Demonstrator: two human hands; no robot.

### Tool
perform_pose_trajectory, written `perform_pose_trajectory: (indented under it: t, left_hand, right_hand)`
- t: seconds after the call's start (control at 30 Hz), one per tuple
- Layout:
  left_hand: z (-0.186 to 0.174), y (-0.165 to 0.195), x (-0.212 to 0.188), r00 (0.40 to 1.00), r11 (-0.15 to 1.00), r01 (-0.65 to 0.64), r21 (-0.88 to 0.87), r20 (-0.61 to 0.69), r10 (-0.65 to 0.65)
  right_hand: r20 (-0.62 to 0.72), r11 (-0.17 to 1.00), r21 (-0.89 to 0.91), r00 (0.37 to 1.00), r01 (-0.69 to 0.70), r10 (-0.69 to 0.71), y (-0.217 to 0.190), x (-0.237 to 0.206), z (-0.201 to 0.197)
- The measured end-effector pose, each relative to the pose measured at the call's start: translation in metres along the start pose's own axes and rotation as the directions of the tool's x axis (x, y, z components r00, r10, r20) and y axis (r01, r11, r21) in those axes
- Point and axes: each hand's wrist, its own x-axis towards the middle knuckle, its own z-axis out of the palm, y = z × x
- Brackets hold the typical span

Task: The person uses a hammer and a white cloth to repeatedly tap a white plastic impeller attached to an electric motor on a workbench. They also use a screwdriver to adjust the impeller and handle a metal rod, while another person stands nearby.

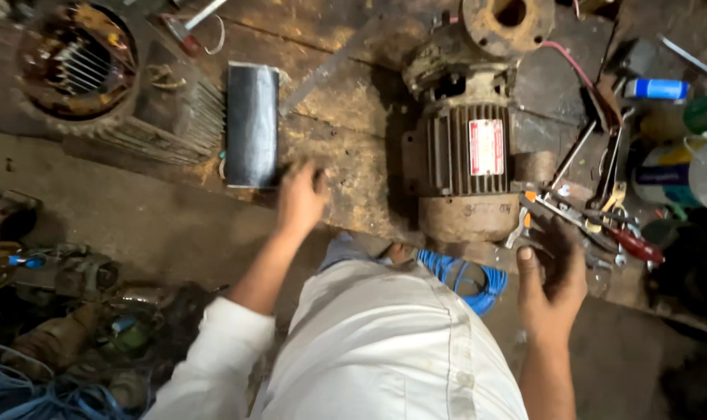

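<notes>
A rusty electric motor pump (466, 148) with a ribbed body and a red and white label lies on the worn wooden bench (345, 101). My left hand (300, 198) rests on the bench edge, fingers curled, just right of a black rolled sheet (251, 124). It is blurred, and I cannot tell whether it holds anything. My right hand (551, 276) hovers palm up, fingers apart and empty, below the pile of hand tools (594, 210) at the motor's right end.
A stripped motor stator housing (97, 78) stands at the far left. A blue coiled wire (462, 276) hangs under the bench. Cans and bottles (680, 155) crowd the right. Old parts (66, 311) litter the floor at lower left.
</notes>
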Motion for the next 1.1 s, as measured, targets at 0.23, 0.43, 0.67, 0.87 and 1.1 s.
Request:
perform_pose_trajectory:
  t: [0.23, 0.43, 0.67, 0.87, 1.1]
  left_hand:
    - [-0.001, -0.025, 0.039, 0.985, 0.994, -0.094, -0.055, 0.139, 0.101]
    - [0.013, -0.034, 0.037, 0.974, 0.982, -0.171, -0.083, 0.135, 0.181]
    - [0.022, -0.059, 0.069, 0.988, 0.979, -0.132, -0.155, 0.053, 0.142]
    - [0.027, -0.051, 0.071, 0.964, 0.976, -0.202, -0.085, 0.158, 0.213]
    - [0.028, -0.042, 0.058, 0.916, 0.928, -0.373, -0.004, 0.161, 0.369]
  right_hand:
    - [-0.075, 0.981, -0.192, 0.996, 0.030, -0.045, -0.022, -0.008, 0.024]
    - [-0.109, 0.949, -0.316, 0.993, 0.002, -0.038, -0.032, -0.014, 0.047]
    - [-0.120, 0.945, -0.327, 0.990, 0.029, -0.072, -0.039, -0.017, 0.065]
    - [-0.119, 0.953, -0.301, 0.990, 0.035, -0.074, -0.040, -0.016, 0.070]
    - [-0.137, 0.954, -0.301, 0.990, -0.008, -0.035, -0.039, -0.019, 0.072]
